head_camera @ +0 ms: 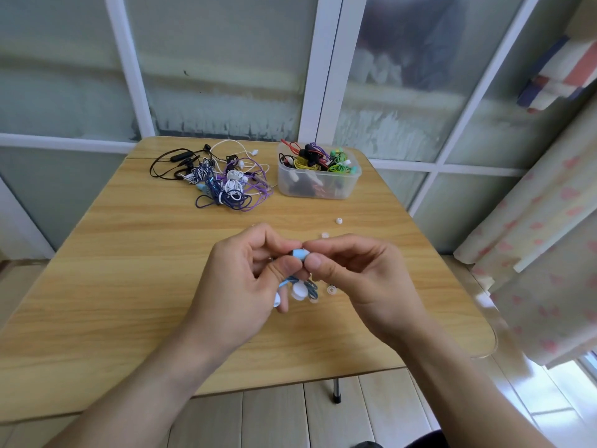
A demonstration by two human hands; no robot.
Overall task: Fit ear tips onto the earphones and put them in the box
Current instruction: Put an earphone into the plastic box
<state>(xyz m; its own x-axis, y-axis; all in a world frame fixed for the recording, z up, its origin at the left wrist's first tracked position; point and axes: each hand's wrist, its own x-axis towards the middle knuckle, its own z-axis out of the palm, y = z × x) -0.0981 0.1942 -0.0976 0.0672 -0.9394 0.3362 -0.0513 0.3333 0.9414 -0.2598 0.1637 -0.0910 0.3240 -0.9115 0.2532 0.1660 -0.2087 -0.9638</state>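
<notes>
We see a smooth wood-grain counter (129, 253) with a soft sheen, a translucent plastic box (318, 184), frosted glass panes (226, 59) and printed cloth curtains (533, 253).

Two bare forearms enter from the lower edge of the head view, uncovered to the frame border; no sleeve, cuff or glove shows on either. The left hand (240, 279) and the right hand (358, 276) carry no ring, watch or band on the visible surfaces. Fingernails are short and unpainted. A dark garment edge (416, 439) shows at bottom centre; type indeterminate.
</notes>
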